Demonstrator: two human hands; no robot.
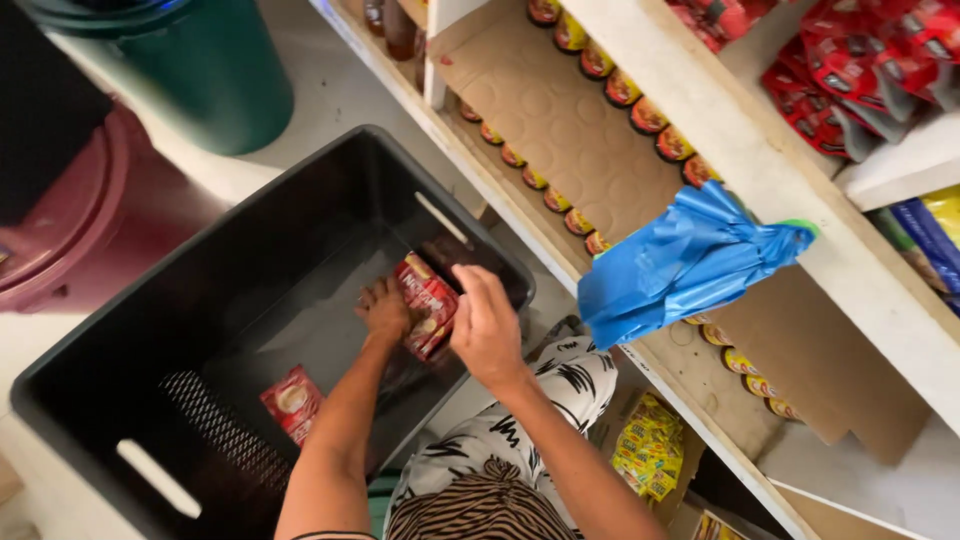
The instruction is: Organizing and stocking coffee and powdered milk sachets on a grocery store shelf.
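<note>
Both hands were down in the black crate [150, 330]: left hand [385, 308] pressed on a bundle of red sachets [428, 303] near its far corner, right hand [487, 322] curled over the bundle's top, gripping it. Best to lift with both, keeping the stack square. One loose red sachet [292, 400] lay nearer. Beyond, a blue plastic bag [685, 262] hung off the shelf [760, 160], crowding the lift path; tins [620, 88] lined the shelf behind.
</note>
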